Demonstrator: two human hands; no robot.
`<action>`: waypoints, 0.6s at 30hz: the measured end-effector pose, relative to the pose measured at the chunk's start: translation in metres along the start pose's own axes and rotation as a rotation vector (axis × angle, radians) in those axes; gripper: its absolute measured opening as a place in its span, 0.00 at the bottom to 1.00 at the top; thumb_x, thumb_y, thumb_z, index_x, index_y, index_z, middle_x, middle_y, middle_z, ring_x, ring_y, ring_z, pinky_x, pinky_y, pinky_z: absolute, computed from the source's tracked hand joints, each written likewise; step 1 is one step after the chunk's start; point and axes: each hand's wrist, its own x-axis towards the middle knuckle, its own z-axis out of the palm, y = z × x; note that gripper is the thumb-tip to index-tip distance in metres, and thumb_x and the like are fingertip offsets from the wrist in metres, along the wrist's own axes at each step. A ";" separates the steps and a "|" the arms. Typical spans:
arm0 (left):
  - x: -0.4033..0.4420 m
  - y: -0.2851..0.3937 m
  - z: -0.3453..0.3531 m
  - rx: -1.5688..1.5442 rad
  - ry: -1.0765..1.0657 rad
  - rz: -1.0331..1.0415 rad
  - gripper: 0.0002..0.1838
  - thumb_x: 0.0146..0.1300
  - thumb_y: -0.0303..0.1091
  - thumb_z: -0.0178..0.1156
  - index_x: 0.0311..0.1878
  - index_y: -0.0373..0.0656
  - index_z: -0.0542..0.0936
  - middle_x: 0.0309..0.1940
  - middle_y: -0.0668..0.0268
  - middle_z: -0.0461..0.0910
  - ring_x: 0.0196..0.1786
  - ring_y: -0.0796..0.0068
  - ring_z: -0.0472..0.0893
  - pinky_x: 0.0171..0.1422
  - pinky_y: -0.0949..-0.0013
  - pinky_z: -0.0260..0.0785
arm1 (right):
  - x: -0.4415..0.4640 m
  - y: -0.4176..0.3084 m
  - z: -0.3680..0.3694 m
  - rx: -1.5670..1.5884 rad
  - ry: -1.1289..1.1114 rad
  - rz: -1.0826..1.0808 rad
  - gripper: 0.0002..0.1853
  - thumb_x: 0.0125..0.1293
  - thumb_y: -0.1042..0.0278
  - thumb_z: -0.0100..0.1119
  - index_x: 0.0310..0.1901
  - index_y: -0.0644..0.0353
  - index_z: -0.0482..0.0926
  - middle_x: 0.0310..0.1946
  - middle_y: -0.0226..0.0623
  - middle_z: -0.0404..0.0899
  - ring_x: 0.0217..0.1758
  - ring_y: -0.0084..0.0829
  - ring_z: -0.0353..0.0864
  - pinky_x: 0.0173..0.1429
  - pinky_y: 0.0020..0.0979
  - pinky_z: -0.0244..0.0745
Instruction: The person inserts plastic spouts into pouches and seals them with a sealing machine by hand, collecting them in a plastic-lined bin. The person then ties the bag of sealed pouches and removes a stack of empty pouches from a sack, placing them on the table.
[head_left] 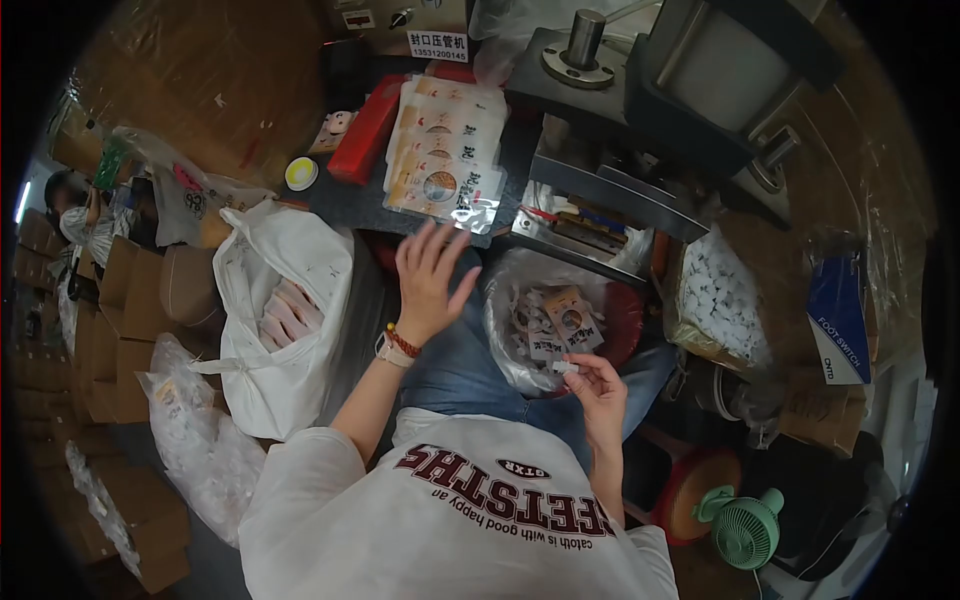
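Note:
My left hand (pixel 432 275), with a bracelet and a watch at its wrist, has its fingers spread just below a fanned stack of printed pouches (pixel 440 185) on the dark work surface. Its fingertips are close to the lowest pouch; whether they touch it I cannot tell. My right hand (pixel 597 385) pinches a small white piece (pixel 565 367) between thumb and fingers. That hand is at the lower right edge of a tub lined with clear plastic (pixel 505 335), which holds printed pouches (pixel 568 318).
A machine with a metal post (pixel 585 45) stands above the tub. White pieces fill a lined box (pixel 720 290) at the right. An open white sack (pixel 280 240) stands at the left. A green fan (pixel 745 530) is at the lower right. Another person (pixel 80 220) is far left.

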 end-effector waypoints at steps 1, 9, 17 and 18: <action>0.022 0.002 -0.003 0.057 0.092 -0.034 0.38 0.55 0.50 0.66 0.67 0.44 0.66 0.67 0.59 0.64 0.70 0.51 0.60 0.73 0.42 0.43 | 0.001 -0.001 0.003 -0.015 -0.013 -0.009 0.12 0.63 0.82 0.60 0.49 0.67 0.77 0.46 0.37 0.80 0.45 0.20 0.77 0.51 0.20 0.71; 0.020 -0.041 0.016 0.062 -0.360 0.102 0.32 0.52 0.32 0.64 0.63 0.53 0.72 0.65 0.59 0.69 0.67 0.59 0.69 0.66 0.54 0.64 | 0.005 0.014 0.018 -0.120 -0.001 -0.099 0.13 0.61 0.83 0.61 0.48 0.67 0.78 0.46 0.35 0.81 0.47 0.22 0.78 0.52 0.22 0.72; 0.025 0.029 -0.017 -0.450 -0.084 -0.187 0.18 0.45 0.17 0.58 0.41 0.43 0.85 0.42 0.62 0.85 0.50 0.65 0.83 0.54 0.67 0.74 | 0.045 -0.064 0.040 -0.644 0.076 -0.810 0.12 0.55 0.86 0.62 0.42 0.68 0.80 0.41 0.45 0.81 0.43 0.37 0.82 0.48 0.29 0.76; 0.026 0.037 -0.018 -0.433 -0.029 -0.123 0.18 0.45 0.17 0.58 0.40 0.43 0.85 0.41 0.62 0.85 0.51 0.66 0.83 0.55 0.66 0.74 | 0.049 -0.070 0.041 -0.728 0.067 -0.923 0.14 0.54 0.86 0.62 0.43 0.68 0.80 0.42 0.44 0.81 0.44 0.39 0.82 0.49 0.32 0.76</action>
